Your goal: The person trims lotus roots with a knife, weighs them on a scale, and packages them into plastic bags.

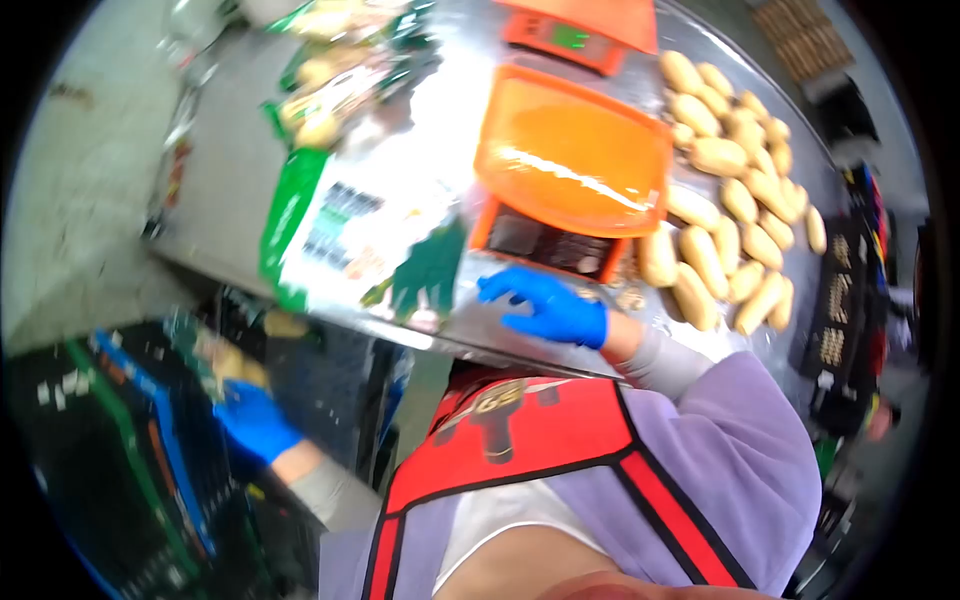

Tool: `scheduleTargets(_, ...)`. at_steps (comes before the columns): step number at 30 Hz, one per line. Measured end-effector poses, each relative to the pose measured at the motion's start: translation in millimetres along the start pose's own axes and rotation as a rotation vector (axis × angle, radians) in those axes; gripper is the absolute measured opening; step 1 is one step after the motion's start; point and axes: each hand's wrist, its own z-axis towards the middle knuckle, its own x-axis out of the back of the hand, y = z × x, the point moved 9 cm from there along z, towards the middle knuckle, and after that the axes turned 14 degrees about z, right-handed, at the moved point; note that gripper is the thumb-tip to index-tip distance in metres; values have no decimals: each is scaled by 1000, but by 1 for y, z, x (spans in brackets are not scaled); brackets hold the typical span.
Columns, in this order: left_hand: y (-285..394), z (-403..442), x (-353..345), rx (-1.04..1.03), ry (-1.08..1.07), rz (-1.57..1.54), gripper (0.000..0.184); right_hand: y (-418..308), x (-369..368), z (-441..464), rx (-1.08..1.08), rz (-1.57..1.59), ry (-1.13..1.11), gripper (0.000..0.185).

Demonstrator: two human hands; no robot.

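Note:
My left hand (pixel 255 420), in a blue glove, is off the table's left side, closed on a clear bag of potatoes (pixel 222 362) above dark crates; the grip is blurred. My right hand (pixel 550 305), also gloved in blue, is over the table's near edge with its fingers apart and nothing in them. Just beyond it stands an orange scale (pixel 605 262) bearing an orange tray (pixel 575 150). Left of this hand lies a printed plastic bag (pixel 345 240) with green parts, flat on the metal table (pixel 225 205).
Many loose potatoes (pixel 718 157) cover the table's right side. A second orange scale (pixel 570 40) with a lit green display is at the back. Filled potato bags (pixel 330 95) lie at the back left. Black crates (pixel 110 450) with green and blue edges stand low at left.

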Motion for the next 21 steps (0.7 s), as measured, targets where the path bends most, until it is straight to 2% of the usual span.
scheduleTargets(1, 14, -2, -28, -173, 63, 521, 32, 6, -7, -16, 165, -216, -24, 41)
scheduleTargets(2, 19, 8, -78, -212, 106, 473, 29, 20, -10, -29, 69, -256, -14, 43)
scheduleTargets(3, 15, 19, -104, -68, -13, 216, 24, 32, -14, -42, -31, -280, -11, 46)
scheduleTargets(4, 11, 28, -130, 98, -92, -32, 24, 34, -13, -52, -41, -289, 23, 46)
scheduleTargets(6, 41, 50, -252, -292, -270, 137, 24, 56, -23, -67, -227, -217, -22, 46)
scheduleTargets(7, 54, 55, -308, -490, -336, 184, 24, 61, -26, -71, -223, -195, -25, 46)
scheduleTargets(9, 82, 49, -293, -649, -118, 337, 22, 76, -27, -81, -257, -123, 30, 45)
scheduleTargets(10, 105, 41, -260, -822, 102, 461, 20, 75, -27, -80, -235, -139, 35, 45)
scheduleTargets(11, 116, 47, -235, -905, -64, 551, 21, 70, -25, -78, -214, -154, 35, 44)
scheduleTargets(12, 100, 72, -227, -533, -260, -15, 23, 66, -25, -76, -227, -151, 43, 42)
scheduleTargets(13, 94, 80, -179, -356, -491, -125, 26, 62, -22, -71, -242, -156, 57, 41)
scheduleTargets(14, 94, 88, -224, -284, -428, -249, 28, 56, -26, -65, -218, -137, 18, 41)
scheduleTargets(15, 96, 87, -195, -307, -464, -232, 30, 52, -23, -61, -242, -146, 36, 41)
scheduleTargets(16, 111, 81, -185, -604, -231, -39, 32, 50, -19, -57, -273, -156, 60, 40)
scheduleTargets(17, 116, 64, -184, -793, -73, 49, 35, 49, -20, -52, -268, -153, 37, 40)
scheduleTargets(18, 107, 66, -174, -704, -216, -100, 37, 50, -19, -49, -296, -139, 31, 40)
scheduleTargets(20, 74, 71, -174, -267, -574, -554, 43, 54, -19, -44, -326, -132, 11, 39)
scheduleTargets(21, 60, 72, -170, -106, -657, -718, 46, 57, -19, -42, -327, -105, 24, 39)
